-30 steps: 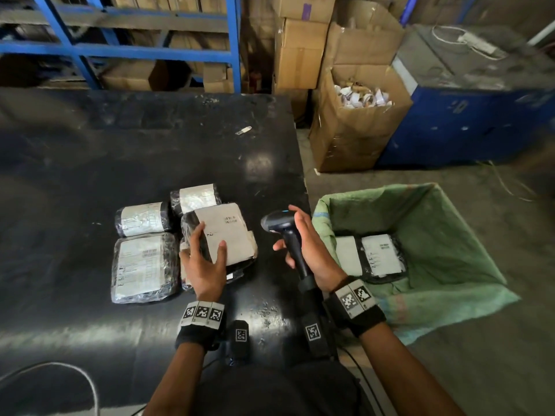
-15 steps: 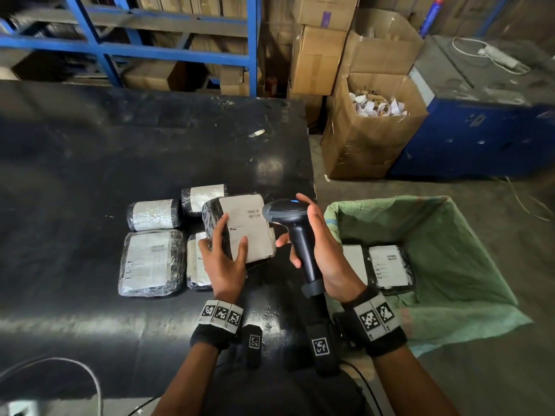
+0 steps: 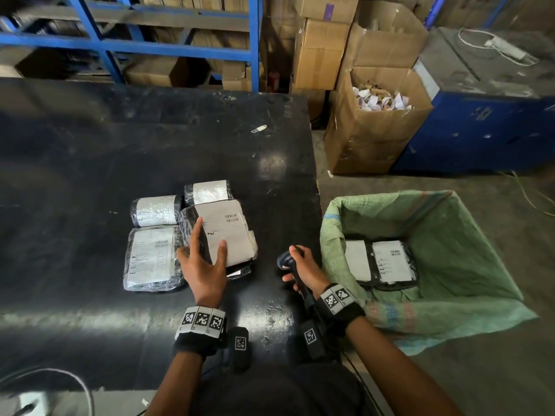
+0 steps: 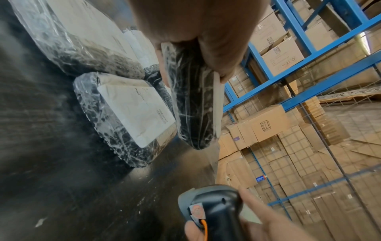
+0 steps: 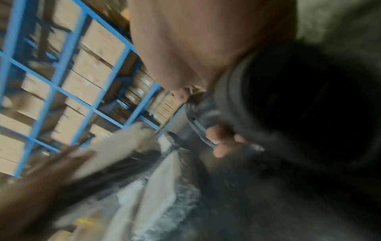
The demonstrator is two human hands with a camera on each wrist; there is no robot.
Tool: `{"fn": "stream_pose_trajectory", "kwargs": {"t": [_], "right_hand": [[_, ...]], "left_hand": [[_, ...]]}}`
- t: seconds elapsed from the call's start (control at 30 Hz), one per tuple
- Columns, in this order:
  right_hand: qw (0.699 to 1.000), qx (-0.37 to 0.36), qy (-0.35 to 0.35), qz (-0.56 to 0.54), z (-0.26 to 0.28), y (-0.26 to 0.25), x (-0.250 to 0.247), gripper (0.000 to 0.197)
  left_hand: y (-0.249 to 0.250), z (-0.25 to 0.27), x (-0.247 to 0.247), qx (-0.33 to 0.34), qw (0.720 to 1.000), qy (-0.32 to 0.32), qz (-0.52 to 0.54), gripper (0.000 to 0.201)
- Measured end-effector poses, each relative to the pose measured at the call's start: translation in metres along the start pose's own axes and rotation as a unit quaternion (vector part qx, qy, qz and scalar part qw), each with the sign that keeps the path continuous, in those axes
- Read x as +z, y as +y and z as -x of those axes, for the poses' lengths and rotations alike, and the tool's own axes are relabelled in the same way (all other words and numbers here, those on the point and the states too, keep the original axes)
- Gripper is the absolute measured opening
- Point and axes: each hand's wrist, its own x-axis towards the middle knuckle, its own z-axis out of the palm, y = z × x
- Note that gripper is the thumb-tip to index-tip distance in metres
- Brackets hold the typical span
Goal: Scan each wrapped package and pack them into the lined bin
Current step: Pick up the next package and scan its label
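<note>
Left hand [image 3: 204, 267] grips package [image 3: 222, 232] — four on table, two in bin [image 3: 450, 265]; right hand [image 3: 306, 271] grips scanner [image 3: 285, 261]

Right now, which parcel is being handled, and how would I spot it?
Look at the black table left of the green-lined bin, where wrapped packages cluster. It is the held package, gripped by the left hand. Unlike its neighbours, it is tilted up off the pile.

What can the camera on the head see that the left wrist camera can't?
Only the head view shows the green-lined bin with two packages inside, and the box of paper scraps. Only the left wrist view shows the held package edge-on, lifted off the table. Both show the left hand gripping that package and the right hand holding the scanner.
</note>
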Motion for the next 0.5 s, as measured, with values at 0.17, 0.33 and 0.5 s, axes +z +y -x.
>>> {"fn": "stream_pose_trajectory", "kwargs": {"t": [0.17,0.33,0.5], "right_hand": [[0.999,-0.028,0.001,-0.046,-0.03,0.026,0.012,0.05],[0.999,-0.028,0.023,-0.022,-0.049,0.039,0.016,0.057],[0.969,-0.104,0.115,0.19,-0.035,0.018,-0.002,0.066]], "left_hand": [[-0.001,0.0,-0.008,0.002,1.0,0.008,-0.001,0.071],[0.002,-0.001,-0.011,0.01,1.0,-0.01,-0.004,0.073],[0.007,-0.004,-0.007,0.016,0.999,-0.033,-0.006,0.071]]}}
